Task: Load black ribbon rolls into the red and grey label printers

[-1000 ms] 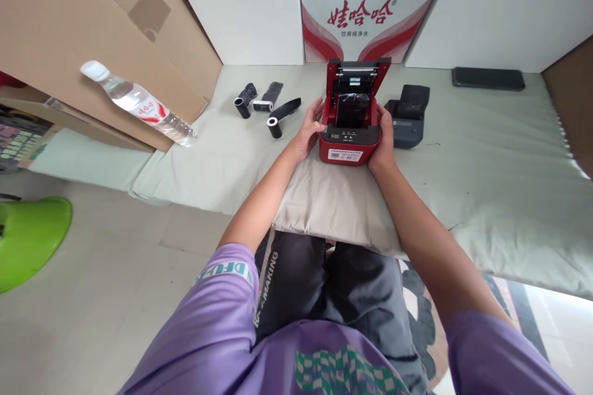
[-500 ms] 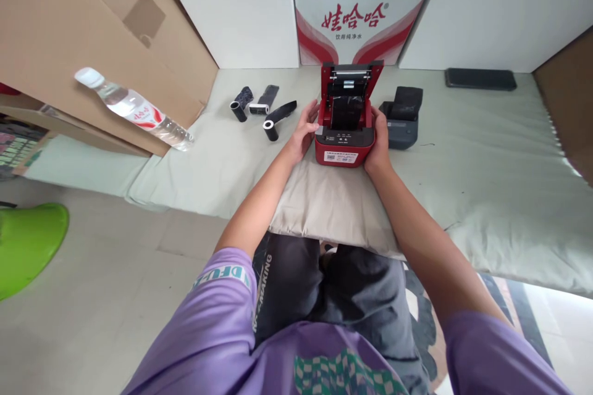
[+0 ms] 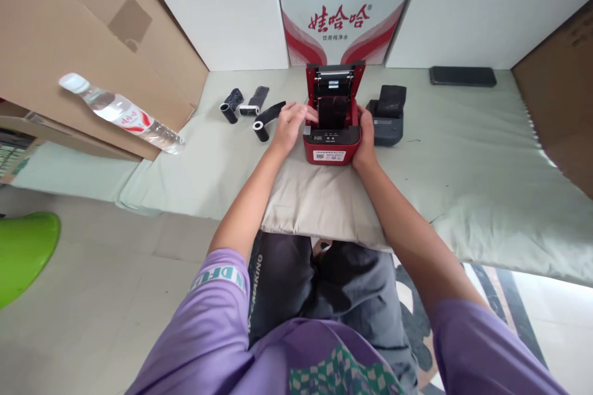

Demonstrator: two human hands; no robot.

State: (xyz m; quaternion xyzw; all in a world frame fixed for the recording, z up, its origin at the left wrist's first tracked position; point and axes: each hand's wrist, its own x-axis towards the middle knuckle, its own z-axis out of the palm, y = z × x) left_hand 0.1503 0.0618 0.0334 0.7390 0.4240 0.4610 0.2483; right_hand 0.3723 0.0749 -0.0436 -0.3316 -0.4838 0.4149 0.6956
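Head view: three black rolls (image 3: 252, 112) are seen left of centre on the padded surface (image 3: 463, 154). The red printer (image 3: 332, 136), lid raised, is clasped between the left hand (image 3: 288, 125) and right hand (image 3: 365, 139). A grey printer (image 3: 388, 121) is noted beside it.

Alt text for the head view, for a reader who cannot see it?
A person's left hand and right hand grip the sides of a small red printer with its lid open, on a pale mat. Black rolls lie to its left, a dark printer to its right.
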